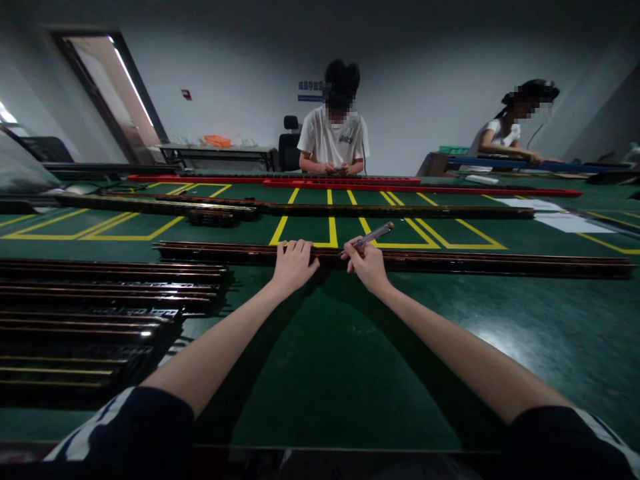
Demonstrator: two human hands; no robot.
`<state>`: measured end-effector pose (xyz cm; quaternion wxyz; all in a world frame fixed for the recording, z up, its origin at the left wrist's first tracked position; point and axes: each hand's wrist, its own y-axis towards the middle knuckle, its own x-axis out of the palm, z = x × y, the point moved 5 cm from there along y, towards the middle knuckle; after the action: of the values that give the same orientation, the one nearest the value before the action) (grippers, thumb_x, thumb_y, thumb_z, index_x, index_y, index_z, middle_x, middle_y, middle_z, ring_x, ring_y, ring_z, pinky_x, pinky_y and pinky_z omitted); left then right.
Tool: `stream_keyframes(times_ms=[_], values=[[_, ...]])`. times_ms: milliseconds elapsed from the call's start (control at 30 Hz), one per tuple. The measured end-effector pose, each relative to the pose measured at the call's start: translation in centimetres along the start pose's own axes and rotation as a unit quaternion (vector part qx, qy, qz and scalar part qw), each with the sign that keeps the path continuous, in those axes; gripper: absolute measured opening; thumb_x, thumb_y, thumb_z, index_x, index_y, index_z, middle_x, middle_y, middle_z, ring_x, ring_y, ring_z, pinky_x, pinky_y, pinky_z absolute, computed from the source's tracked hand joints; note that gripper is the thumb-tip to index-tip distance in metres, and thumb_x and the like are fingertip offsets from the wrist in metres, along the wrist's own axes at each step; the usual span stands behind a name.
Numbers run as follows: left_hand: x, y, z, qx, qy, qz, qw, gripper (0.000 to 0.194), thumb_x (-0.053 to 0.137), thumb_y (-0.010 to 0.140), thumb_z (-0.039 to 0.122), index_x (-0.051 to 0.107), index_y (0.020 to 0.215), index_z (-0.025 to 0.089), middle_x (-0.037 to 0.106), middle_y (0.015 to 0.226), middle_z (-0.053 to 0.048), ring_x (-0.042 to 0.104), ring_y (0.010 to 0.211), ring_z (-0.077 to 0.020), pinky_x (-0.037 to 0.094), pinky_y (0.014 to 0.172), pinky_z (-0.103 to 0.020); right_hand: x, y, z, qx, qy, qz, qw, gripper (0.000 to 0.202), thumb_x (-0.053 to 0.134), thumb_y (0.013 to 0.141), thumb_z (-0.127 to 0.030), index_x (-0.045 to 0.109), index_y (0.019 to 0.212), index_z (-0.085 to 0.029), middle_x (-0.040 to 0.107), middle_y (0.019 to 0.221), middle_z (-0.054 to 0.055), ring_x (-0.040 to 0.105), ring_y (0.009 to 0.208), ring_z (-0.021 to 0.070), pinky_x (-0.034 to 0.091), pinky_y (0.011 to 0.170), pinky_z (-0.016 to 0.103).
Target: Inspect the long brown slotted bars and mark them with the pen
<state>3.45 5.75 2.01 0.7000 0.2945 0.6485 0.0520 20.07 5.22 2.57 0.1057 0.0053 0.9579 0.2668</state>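
Note:
A long dark strip (500, 262) with copper-coloured edges lies across the green table in front of me. My left hand (295, 265) is over it left of the middle, fingers bent across its far side and thumb on the near side. Just to the right, my right hand (368, 265) pinches a pen-like tool (376, 235) with a see-through handle. The tool slants, its rounded end up to the right and its lower end down at the strip. Its tip is too small to make out.
Several dark strips (100, 293) are stacked at the left. Another row of long strips (400, 211) lies farther back, before red bars (500, 189). White papers (575, 222) lie at the right. One person (334, 140) sits opposite; another person (500, 137) works at the far right.

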Motion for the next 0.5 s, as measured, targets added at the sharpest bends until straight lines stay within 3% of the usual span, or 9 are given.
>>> stream_keyframes(times_ms=[500], values=[[-0.12, -0.18, 0.31, 0.016, -0.008, 0.001, 1.000, 0.040, 0.036, 0.090, 0.019, 0.055, 0.124, 0.015, 0.062, 0.121, -0.012, 0.053, 0.113, -0.0278, 0.032, 0.104, -0.049, -0.04, -0.03, -0.02, 0.003, -0.022, -0.009, 1.000, 0.044, 0.054, 0.080, -0.062, 0.055, 0.078, -0.018, 0.064, 0.069, 0.004, 0.055, 0.044, 0.0105, 0.049, 0.042, 0.025]])
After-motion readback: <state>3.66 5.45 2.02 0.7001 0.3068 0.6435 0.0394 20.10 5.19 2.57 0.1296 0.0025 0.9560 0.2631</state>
